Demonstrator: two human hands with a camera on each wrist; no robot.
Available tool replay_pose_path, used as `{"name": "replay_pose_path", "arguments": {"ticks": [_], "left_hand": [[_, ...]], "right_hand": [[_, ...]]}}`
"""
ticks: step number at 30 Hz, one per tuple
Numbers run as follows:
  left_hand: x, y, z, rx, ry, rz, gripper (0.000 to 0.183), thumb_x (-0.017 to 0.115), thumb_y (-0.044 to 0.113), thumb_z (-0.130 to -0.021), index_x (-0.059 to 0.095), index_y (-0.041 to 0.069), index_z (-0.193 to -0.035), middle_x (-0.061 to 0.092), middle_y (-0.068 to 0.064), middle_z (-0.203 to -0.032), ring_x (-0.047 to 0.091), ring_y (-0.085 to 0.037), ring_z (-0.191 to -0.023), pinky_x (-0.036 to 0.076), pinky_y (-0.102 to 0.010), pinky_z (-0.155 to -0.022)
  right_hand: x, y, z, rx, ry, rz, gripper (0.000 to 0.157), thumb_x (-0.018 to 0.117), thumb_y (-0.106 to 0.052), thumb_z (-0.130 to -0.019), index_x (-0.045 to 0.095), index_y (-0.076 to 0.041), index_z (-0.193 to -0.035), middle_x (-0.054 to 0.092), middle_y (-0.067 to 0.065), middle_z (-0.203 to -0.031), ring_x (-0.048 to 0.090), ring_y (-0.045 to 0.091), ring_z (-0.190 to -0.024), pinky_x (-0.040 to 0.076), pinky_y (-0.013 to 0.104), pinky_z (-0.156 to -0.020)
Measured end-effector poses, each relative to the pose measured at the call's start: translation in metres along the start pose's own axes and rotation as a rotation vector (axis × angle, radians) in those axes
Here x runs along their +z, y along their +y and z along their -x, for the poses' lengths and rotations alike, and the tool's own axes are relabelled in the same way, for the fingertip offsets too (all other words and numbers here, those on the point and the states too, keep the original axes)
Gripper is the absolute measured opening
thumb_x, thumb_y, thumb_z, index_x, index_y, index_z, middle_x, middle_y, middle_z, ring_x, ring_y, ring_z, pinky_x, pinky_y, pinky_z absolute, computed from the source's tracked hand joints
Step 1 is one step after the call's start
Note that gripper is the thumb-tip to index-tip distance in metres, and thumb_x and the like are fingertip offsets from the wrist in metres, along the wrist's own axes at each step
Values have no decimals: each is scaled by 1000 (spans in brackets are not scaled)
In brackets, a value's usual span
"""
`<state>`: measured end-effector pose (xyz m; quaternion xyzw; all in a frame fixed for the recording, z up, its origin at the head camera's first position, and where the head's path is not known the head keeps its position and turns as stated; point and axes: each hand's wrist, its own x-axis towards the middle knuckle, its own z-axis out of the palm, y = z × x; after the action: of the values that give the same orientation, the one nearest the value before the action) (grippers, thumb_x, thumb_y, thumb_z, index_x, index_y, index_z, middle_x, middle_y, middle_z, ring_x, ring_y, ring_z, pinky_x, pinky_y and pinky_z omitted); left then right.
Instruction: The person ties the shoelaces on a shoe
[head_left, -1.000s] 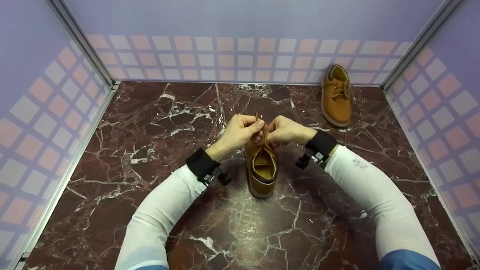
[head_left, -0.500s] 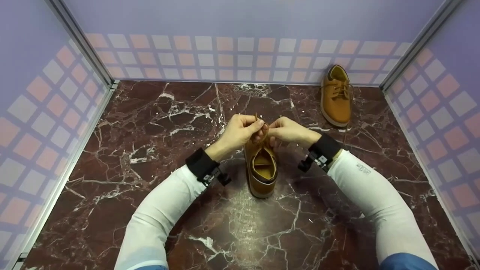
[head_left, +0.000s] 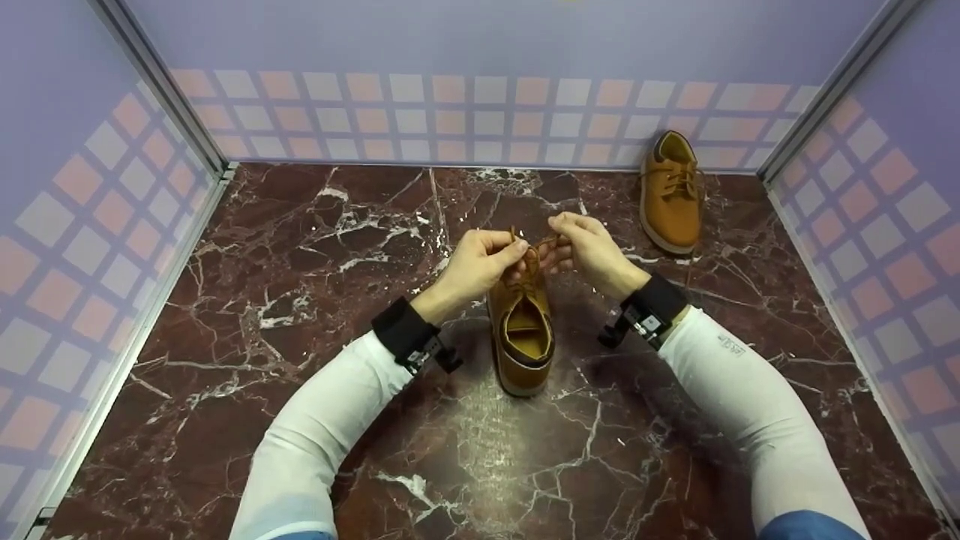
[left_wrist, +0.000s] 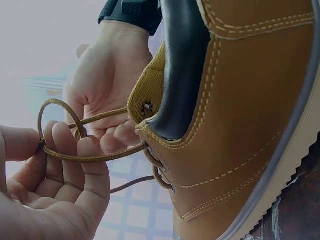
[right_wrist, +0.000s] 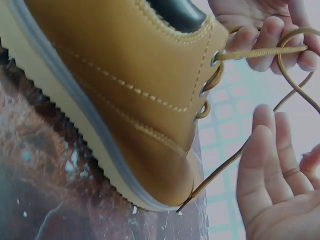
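Note:
A tan lace-up shoe [head_left: 523, 373] stands on the floor, toe pointing away from me, with a brown shoelace [left_wrist: 102, 157] running through its eyelets. My left hand [head_left: 480, 264] pinches the lace over the tongue, where it crosses in a small loop, as the left wrist view shows. To the right of it, my right hand [head_left: 600, 255] holds a lace end drawn out sideways from the loop. Its lower fingers [right_wrist: 270, 160] are loosely extended in the right wrist view; the pinch itself is out of that frame. Another length of lace trails down past the toe.
A matching tan shoe [head_left: 671, 206], its laces loose, stands at the back right near the wall. The dark red marbled floor [head_left: 300, 255] is bounded by lilac panels with pink and white squares [head_left: 491, 120] at the back and both sides.
My right hand has moved from close beside the left hand outward to the right and slightly up, drawing the lace with it. The left hand and the shoes keep their places.

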<state>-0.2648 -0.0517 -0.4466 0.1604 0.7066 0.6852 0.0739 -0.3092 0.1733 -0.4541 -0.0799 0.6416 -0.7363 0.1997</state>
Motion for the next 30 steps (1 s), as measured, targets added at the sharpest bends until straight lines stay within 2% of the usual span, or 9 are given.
{"name": "replay_pose_path", "arguments": {"ticks": [5,10,12,15,18,20,23,30], "left_hand": [[1,0,1,37,29,-25,25,65,8,-112,81,-8,-102,74,5,-75,64,-7,-66,54,-21,-62],[1,0,1,91,97,-92,23,67,10,-111,83,-5,-107,82,-21,-96,65,-9,-75,53,-21,-70],[1,1,0,101,135,-91,22,66,10,-110,83,-4,-108,82,-26,-106,65,-8,-80,54,-23,-76],[2,3,-2,81,186,-34,22,65,8,-111,83,-2,-104,83,-20,-104,69,-9,-88,62,-32,-88],[2,5,-4,44,222,66,25,62,8,-112,81,3,-95,81,-7,-96,72,-13,-88,66,-40,-90],[2,6,-4,18,241,130,28,61,9,-113,79,9,-91,79,0,-93,74,-15,-87,66,-37,-87],[2,7,-4,6,263,212,32,58,8,-114,75,12,-87,77,-2,-91,74,-16,-85,65,-33,-82],[0,13,-2,19,280,333,37,51,10,-118,72,12,-87,74,0,-83,72,-13,-78,64,-28,-76]], "right_hand": [[4,-5,1,-94,44,-105,35,44,-28,-123,60,-12,-96,82,4,-87,79,16,-73,66,28,-67],[8,-9,2,-179,83,-162,42,40,-28,-124,62,-14,-90,83,3,-86,80,16,-75,66,28,-70],[10,-12,2,-209,98,-202,45,39,-28,-124,62,-14,-88,82,3,-84,80,16,-76,66,29,-72],[12,-15,2,-249,122,-264,48,39,-30,-124,63,-14,-86,80,3,-81,79,17,-74,67,32,-74],[13,-19,2,-278,142,-319,48,40,-32,-124,62,-14,-85,76,3,-75,77,18,-70,67,35,-75],[13,-21,1,-289,158,-353,49,39,-33,-124,62,-14,-84,74,2,-72,76,19,-68,66,34,-74],[15,-25,1,-309,181,-409,49,39,-33,-123,61,-13,-84,72,2,-69,74,18,-65,64,31,-73],[16,-35,4,-329,215,-460,48,37,-36,-123,58,-13,-87,60,-1,-67,61,14,-61,59,28,-65]]}}
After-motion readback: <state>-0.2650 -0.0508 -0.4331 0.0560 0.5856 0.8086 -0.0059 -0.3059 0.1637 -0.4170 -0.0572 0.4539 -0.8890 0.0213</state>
